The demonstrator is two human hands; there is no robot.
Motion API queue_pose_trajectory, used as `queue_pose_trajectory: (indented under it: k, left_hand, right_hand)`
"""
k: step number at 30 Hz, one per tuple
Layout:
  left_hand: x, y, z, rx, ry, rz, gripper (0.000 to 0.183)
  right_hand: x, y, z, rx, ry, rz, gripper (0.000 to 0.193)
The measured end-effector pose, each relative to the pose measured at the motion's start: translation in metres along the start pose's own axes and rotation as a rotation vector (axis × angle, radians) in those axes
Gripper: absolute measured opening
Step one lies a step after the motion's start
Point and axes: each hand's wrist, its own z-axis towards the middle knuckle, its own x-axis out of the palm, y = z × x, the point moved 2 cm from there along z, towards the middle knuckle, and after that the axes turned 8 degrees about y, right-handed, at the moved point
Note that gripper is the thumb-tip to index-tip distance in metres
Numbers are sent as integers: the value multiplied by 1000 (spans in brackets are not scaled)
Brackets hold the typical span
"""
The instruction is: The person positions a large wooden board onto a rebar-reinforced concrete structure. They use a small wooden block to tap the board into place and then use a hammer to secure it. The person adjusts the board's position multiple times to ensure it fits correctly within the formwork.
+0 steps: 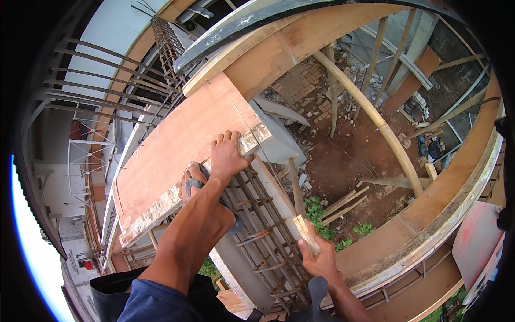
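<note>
A plywood panel (182,131) with a rough timber edge lies in front of me. My left hand (228,154) grips its near right corner, fingers bent over the top and thumb along the edge. Beside that hand, my sandalled foot (194,180) presses on the same edge. In my right hand (320,258), closed around a pale wooden handle, is a hand saw (296,188); its narrow blade points up and away, to the right of a rebar cage (264,236). I cannot tell whether the blade touches the formwork.
Curved plywood formwork (429,214) sweeps around the right side. Far below lies a dirt floor (348,155) with bricks and timber. A bamboo pole (375,118) crosses the opening. Rebar rods (107,70) jut out at the upper left. Another sandal (317,290) shows near the lower edge.
</note>
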Motion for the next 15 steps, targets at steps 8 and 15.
queue_pose_trajectory:
  k: [8,15]
  left_hand:
    - [6,9,6,57,20,-32,62]
    - [2,0,13,52,29,-44,63]
  right_hand:
    - [-3,-38,-35,-303,-141,-84,46]
    - [-53,-38,4,-237,-129,147,34]
